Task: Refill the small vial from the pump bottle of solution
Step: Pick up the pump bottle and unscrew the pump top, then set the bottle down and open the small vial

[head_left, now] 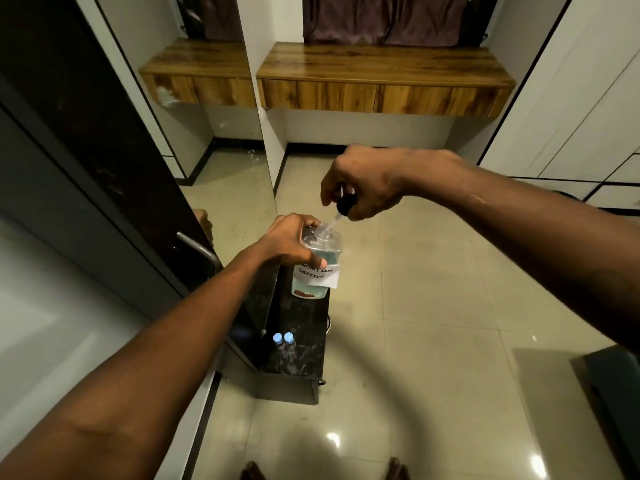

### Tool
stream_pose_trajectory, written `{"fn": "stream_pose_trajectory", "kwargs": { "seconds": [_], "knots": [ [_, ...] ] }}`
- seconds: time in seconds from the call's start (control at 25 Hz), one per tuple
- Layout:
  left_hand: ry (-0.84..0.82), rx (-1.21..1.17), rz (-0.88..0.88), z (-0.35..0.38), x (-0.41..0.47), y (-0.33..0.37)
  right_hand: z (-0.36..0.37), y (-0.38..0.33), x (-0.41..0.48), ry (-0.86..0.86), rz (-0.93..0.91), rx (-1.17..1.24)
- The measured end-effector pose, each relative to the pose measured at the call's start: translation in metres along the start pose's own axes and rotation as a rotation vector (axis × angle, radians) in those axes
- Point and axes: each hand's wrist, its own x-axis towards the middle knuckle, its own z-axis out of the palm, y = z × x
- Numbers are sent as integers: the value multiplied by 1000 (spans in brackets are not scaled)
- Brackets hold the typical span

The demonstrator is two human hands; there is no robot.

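Observation:
A clear bottle of bluish solution point(316, 271) with a handwritten white label stands at the far end of a narrow dark stone ledge point(304, 341). My left hand point(287, 242) grips its shoulder. My right hand point(360, 183) holds the black pump head point(345, 204) just above the bottle's open neck, with the clear dip tube slanting down into the opening. A small vial with a pale blue cap point(288, 338) stands nearer to me on the ledge, beside the mirror, which shows its reflection point(277, 338).
A mirrored wardrobe door with a metal handle point(201, 249) runs along the left. A wooden floating shelf point(384, 77) hangs on the far wall. Glossy floor tiles point(433, 341) stretch to the right, and white cabinet doors point(581, 98) line the right side. My toes point(398, 469) show at the bottom edge.

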Motion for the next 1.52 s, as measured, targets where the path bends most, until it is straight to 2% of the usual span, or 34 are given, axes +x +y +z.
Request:
{"fn": "stream_pose_trajectory", "kwargs": {
  "seconds": [0.16, 0.32, 0.48, 0.8, 1.0, 1.2, 1.52],
  "knots": [
    [-16, 12, -68, 16, -1, -19, -12, 25, -34, 37, 73, 109],
    [-7, 94, -180, 33, 3, -38, 14, 70, -85, 121, 228, 495],
    [-37, 195, -214, 48, 9, -48, 95, 85, -85, 224, 413, 924],
    [-89, 360, -301, 66, 32, -68, 255, 58, 4, 304, 801, 1314],
    [-96, 461, -347, 82, 44, -86, 353, 34, 57, 219, 996, 1283],
    [-148, 516, -380, 98, 60, -112, 428, 9, 108, 112, 959, 1297],
    [-150, 422, -406, 99, 61, -127, 466, -11, 139, 109, 876, 1167]
  ]
}}
